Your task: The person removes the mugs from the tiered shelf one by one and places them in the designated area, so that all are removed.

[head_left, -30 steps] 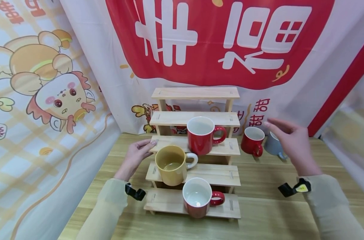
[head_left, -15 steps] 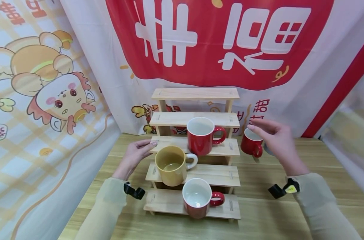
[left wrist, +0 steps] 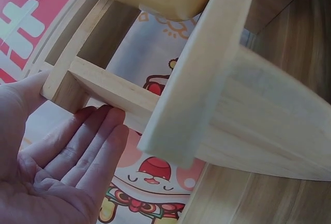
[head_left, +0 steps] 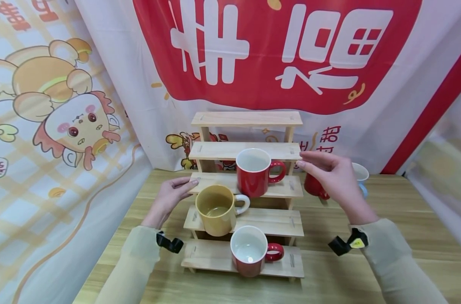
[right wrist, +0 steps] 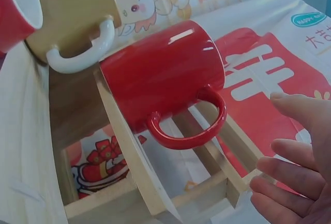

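A wooden stepped display stand [head_left: 276,221] stands in the middle of the head view. On its lowest step sits a red mug with a white inside [head_left: 249,253]. One step up is a yellow mug with a white handle [head_left: 216,211]; above that stands a larger red mug [head_left: 253,177]. My left hand [head_left: 169,198] pinches the left end of the middle step, with its thumb above and fingers [left wrist: 98,141] beneath in the left wrist view. My right hand [head_left: 334,177] is beside the stand's right end, fingers extended and holding nothing, near the larger red mug's handle.
On the table [head_left: 340,270] to the right, a smaller red mug [head_left: 313,185] is partly hidden behind my right hand. A light blue mug [head_left: 361,179] shows beyond that hand. A printed cloth [head_left: 276,93] hangs close behind the stand.
My right hand has moved left, from in front of the light blue mug, across the smaller red mug, to the stand's right end. The left hand and the mugs have stayed in place.
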`<state>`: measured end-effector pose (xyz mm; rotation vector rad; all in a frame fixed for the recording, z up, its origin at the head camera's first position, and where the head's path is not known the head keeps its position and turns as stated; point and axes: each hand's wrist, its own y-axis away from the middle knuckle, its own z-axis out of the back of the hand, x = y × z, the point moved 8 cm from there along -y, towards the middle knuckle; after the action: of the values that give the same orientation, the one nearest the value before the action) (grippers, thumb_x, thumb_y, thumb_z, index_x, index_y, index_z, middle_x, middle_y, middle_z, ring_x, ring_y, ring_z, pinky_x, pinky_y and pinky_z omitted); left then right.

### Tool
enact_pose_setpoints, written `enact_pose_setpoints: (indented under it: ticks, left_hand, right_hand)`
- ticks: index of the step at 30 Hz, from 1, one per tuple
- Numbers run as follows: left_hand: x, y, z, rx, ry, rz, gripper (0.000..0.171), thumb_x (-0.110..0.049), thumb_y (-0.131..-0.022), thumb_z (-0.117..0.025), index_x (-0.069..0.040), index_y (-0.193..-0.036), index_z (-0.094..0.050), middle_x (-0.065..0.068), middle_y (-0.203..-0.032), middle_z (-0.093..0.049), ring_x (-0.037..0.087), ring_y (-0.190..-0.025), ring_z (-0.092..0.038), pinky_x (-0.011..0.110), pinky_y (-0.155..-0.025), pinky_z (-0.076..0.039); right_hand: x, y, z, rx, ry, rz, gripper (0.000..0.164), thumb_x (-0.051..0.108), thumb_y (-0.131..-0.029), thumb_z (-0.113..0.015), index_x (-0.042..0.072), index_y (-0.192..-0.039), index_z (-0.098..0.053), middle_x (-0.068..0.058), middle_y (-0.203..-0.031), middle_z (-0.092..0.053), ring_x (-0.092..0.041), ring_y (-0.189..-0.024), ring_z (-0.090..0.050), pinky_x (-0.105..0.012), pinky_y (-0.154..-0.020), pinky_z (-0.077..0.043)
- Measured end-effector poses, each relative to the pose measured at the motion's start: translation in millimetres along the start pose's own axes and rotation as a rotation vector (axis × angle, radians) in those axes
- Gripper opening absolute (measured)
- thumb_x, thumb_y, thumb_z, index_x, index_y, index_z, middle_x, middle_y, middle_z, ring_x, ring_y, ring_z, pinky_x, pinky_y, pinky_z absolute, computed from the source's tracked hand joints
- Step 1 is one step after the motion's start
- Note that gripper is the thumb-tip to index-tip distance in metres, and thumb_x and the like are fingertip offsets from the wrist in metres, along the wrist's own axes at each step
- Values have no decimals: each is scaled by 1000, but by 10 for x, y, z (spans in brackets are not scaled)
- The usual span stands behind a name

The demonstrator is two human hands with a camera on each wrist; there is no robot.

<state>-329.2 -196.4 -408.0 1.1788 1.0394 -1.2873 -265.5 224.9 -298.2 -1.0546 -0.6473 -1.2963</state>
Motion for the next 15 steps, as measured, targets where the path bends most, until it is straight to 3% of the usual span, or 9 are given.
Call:
enact_pose_setpoints:
  ticks: [6,9,15]
  left_hand:
    - [5,-4,-1,-4,-6,-7,55,-29,-94,-77,7,-133,-61,19,-134,-61,23,-110,-67,30,-93,-57]
    - [5,-4,2,-6,-5,-1,55,-29,-94,-78,7,-133,-61,19,-135,-61,18,-105,-68,30,-92,-57]
    - [11,-7,3,-12,0,19,58,-31,-93,-78,6,-135,-60,19,-136,-59,21,-108,-67,30,-92,-58]
  right_hand:
    - [-9,-7,-94,45,-20,9,54,49,-91,-75,18,-135,-68,-4,-129,-68,-24,-117,-65,-19,-87,-55]
    - [-9,-39,-190,91,-34,24,54,49,-91,-75,17,-134,-69,-3,-127,-69,-21,-115,-66,-21,-89,-55]
    - [7,-138,-418,189,-74,51,49,44,-92,-76,13,-130,-71,-6,-121,-71,-20,-109,-69,-23,-90,-56]
